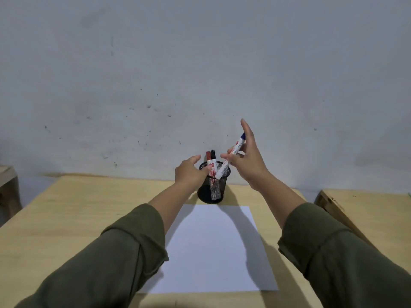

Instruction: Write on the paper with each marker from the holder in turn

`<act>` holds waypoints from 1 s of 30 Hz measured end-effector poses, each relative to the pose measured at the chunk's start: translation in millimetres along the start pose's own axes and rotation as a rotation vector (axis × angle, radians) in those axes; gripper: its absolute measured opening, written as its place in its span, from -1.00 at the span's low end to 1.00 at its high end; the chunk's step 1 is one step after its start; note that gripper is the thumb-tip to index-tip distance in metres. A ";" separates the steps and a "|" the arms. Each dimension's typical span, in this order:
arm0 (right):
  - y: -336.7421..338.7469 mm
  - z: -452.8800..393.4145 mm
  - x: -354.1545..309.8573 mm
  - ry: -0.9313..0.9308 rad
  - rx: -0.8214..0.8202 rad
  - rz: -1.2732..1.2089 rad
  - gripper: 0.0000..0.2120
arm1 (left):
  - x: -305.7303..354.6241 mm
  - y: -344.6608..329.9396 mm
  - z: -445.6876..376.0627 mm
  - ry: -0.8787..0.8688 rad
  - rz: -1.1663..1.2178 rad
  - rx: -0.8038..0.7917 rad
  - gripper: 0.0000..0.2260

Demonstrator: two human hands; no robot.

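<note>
A black mesh holder stands at the far end of a blank white paper. A red-capped marker and a black-capped marker stand upright inside it. My right hand pinches a blue-capped marker by its white barrel; the marker tilts, cap up and to the right, its lower end at the holder's rim. My left hand grips the left side of the holder near its rim.
The paper lies on a light wooden table that ends at a grey wall. A second wooden surface sits to the right across a gap, and a wooden edge shows at far left.
</note>
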State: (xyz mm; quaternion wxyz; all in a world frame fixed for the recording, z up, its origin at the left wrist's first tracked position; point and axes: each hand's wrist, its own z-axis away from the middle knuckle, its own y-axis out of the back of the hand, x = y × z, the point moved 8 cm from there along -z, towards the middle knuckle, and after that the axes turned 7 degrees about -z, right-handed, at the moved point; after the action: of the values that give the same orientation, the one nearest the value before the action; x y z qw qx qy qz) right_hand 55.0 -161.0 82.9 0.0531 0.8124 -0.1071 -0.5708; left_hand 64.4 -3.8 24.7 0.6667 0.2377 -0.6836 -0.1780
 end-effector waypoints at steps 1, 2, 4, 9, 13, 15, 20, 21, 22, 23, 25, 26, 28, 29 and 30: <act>-0.2 -7.3 2.4 0.011 0.012 0.040 -0.10 | -0.2 -3.8 -4.1 -0.013 -0.047 -0.003 -0.46; -1.3 -14.0 5.2 0.025 0.015 0.077 -0.10 | -0.8 -7.0 -7.8 -0.022 -0.090 -0.007 -0.45; -5.9 -25.2 11.6 0.042 -0.006 0.137 -0.11 | -3.2 -12.5 -13.6 -0.027 -0.145 -0.016 -0.44; -20.9 -36.4 36.4 0.009 -0.101 0.334 -0.26 | -9.9 -17.3 -16.6 -0.036 -0.135 -0.030 -0.49; -27.1 -39.0 53.1 0.013 -0.110 0.458 -0.43 | -9.7 -15.0 -16.8 -0.046 -0.108 -0.025 -0.55; -27.1 -40.9 59.4 0.018 -0.093 0.498 -0.50 | -9.1 -14.3 -16.3 -0.044 -0.099 -0.018 -0.57; -26.9 -47.9 63.7 0.015 -0.072 0.584 -0.49 | -11.9 -15.3 -17.5 -0.034 -0.076 -0.015 -0.56; -27.3 -49.2 63.8 0.010 -0.072 0.591 -0.48 | -12.2 -15.7 -17.7 -0.034 -0.073 -0.013 -0.56; -27.9 -50.0 63.5 0.001 -0.070 0.595 -0.48 | -12.3 -16.0 -17.6 -0.031 -0.073 -0.016 -0.56; -28.7 -51.1 63.1 0.004 -0.069 0.596 -0.47 | -12.0 -16.0 -17.6 -0.032 -0.071 -0.012 -0.56; -29.4 -48.7 59.9 0.007 -0.066 0.592 -0.42 | -12.9 -16.6 -17.3 -0.034 -0.064 -0.010 -0.56; -29.3 -45.0 56.8 0.006 -0.065 0.578 -0.39 | -12.4 -16.2 -16.4 -0.034 -0.062 -0.010 -0.56; -27.1 -39.6 52.5 0.013 -0.045 0.535 -0.37 | -15.0 -16.8 -16.6 -0.027 -0.059 -0.009 -0.54; -23.9 -39.0 50.7 0.011 -0.024 0.505 -0.39 | -16.3 -15.2 -16.7 -0.020 -0.062 0.004 -0.52; -20.9 -36.3 46.6 0.006 -0.008 0.483 -0.43 | -16.0 -12.6 -14.5 -0.012 -0.067 0.015 -0.50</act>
State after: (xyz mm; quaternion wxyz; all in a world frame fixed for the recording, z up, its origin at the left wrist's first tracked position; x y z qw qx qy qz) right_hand 106.6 -153.0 48.3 0.1918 0.7647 -0.2959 -0.5393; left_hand 79.9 -4.1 5.0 0.6542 0.2646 -0.6807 -0.1965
